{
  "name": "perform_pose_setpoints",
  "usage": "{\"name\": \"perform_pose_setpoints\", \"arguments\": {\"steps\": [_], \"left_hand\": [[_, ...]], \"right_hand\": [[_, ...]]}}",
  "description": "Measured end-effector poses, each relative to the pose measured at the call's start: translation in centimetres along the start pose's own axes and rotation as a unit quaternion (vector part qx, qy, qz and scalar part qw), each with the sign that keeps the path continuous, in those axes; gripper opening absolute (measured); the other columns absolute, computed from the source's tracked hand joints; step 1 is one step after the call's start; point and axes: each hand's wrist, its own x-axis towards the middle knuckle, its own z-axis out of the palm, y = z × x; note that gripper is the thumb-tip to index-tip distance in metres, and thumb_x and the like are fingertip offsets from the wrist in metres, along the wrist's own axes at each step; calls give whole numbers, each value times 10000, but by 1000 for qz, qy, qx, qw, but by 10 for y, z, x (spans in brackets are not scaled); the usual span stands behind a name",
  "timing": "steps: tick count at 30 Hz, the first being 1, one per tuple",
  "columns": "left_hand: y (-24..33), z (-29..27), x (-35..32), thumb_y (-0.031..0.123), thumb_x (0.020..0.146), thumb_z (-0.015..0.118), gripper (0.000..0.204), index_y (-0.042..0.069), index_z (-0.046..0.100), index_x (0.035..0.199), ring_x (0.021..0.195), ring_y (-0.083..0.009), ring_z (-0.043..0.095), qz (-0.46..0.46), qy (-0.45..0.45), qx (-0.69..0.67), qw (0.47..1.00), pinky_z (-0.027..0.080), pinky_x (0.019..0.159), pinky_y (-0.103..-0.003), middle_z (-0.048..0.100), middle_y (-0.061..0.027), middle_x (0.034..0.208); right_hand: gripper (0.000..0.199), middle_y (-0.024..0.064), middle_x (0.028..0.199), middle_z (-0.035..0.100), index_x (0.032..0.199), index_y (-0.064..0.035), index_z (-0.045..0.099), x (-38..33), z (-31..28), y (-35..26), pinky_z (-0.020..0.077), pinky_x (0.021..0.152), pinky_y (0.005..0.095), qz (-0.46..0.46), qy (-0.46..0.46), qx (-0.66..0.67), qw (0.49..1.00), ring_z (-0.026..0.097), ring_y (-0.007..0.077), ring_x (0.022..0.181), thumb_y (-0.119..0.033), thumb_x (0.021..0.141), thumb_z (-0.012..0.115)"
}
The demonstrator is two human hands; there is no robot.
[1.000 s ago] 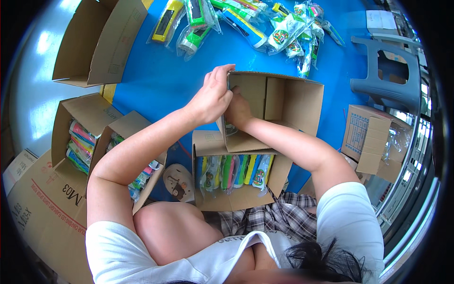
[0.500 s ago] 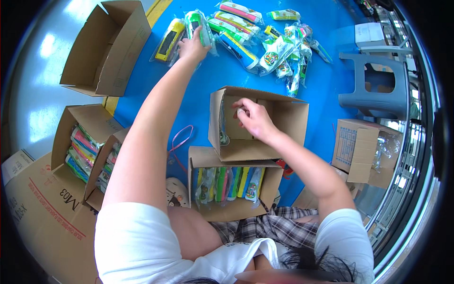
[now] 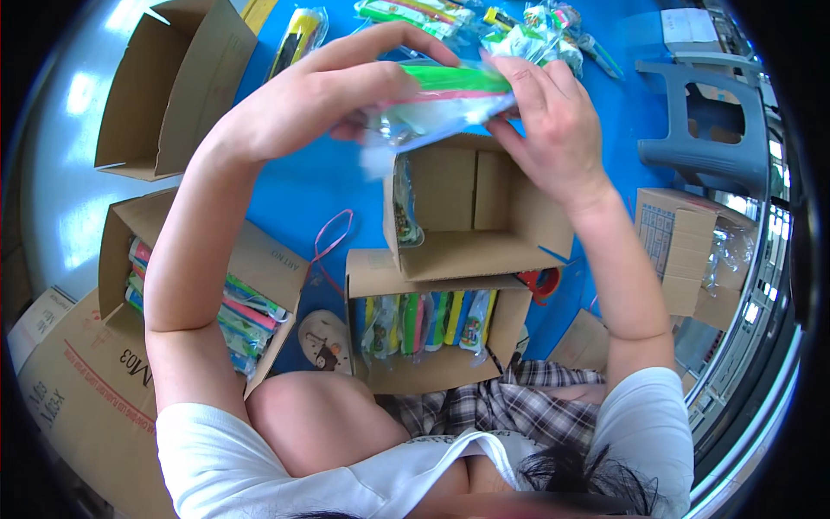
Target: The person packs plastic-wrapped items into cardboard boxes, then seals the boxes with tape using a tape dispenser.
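Note:
Between my two hands, above the floor's blue sheet, is a flashlight (image 3: pixel 454 85) in a clear plastic bag, green with a pink stripe and blurred by motion. My left hand (image 3: pixel 298 104) grips its left end, with the bag's loose end hanging below. Thumb and fingers of my right hand (image 3: pixel 558 121) pinch its right end. Just below them stands an open cardboard box (image 3: pixel 484 253), with a bagged item (image 3: pixel 405 208) upright along its left wall. Nearer me, a second box (image 3: pixel 415 374) holds a row of several bagged flashlights (image 3: pixel 432 322) in mixed colours.
At the far side lie a yellow bagged flashlight (image 3: pixel 298 39) and a pile of bagged pieces (image 3: pixel 540 39). An open box (image 3: pixel 203 95) stands far left; filled boxes (image 3: pixel 277 277) sit nearer left. A grey stool (image 3: pixel 657 154) and a carton (image 3: pixel 661 229) are on the right. Pink string (image 3: pixel 333 233) lies mid-left.
My left hand has brought the green bagged flashlight from the far side toward me. My right hand has risen out of the open box and taken its other end.

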Motion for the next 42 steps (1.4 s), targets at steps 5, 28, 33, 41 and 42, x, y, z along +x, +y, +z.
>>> {"name": "perform_pose_setpoints", "arguments": {"steps": [5, 28, 33, 41, 42], "left_hand": [[-85, -72, 35, 438, 809, 632, 664, 85, 440, 1338, 1040, -278, 589, -72, 209, 83, 972, 468, 877, -383, 596, -164, 1146], [-219, -52, 79, 440, 568, 849, 850, -74, 480, 1136, 989, -344, 621, -235, 288, 368, 852, 526, 808, -391, 576, -243, 1133], [-193, -35, 80, 447, 578, 850, 834, -38, 444, 1121, 881, -321, 670, -245, 265, 415, 835, 547, 728, -406, 650, -210, 1014], [-171, -29, 85, 356, 623, 824, 795, 67, 442, 1257, 935, -347, 635, -263, 213, 427, 839, 514, 792, -424, 651, -175, 1024], [-164, -27, 84, 335, 601, 833, 763, 61, 464, 1210, 933, -348, 635, -256, 197, 442, 837, 516, 786, -426, 653, -175, 1011]], "right_hand": [[315, 84, 666, 601, 871, 2, 609, -27, -36, 1, 450, 507, 317, 124, -334, 275, 893, 569, 177, 555, -297, 805, 680], [557, 223, 1080, 602, 1189, 60, 463, -99, 154, -49, 516, 804, 368, 392, -411, 408, 714, 635, 297, 945, -251, 790, 696], [631, 286, 1015, 614, 1266, 42, 359, -87, 153, -66, 477, 866, 429, 318, -313, 402, 800, 596, 413, 1004, -206, 777, 671], [527, 273, 1061, 609, 1121, 19, 573, -58, 153, -49, 514, 790, 424, 318, -589, 422, 611, 633, 364, 933, -296, 725, 723], [527, 273, 1061, 609, 1121, 19, 573, -55, 149, -50, 514, 790, 424, 317, -589, 420, 614, 633, 364, 933, -296, 725, 723]]}}
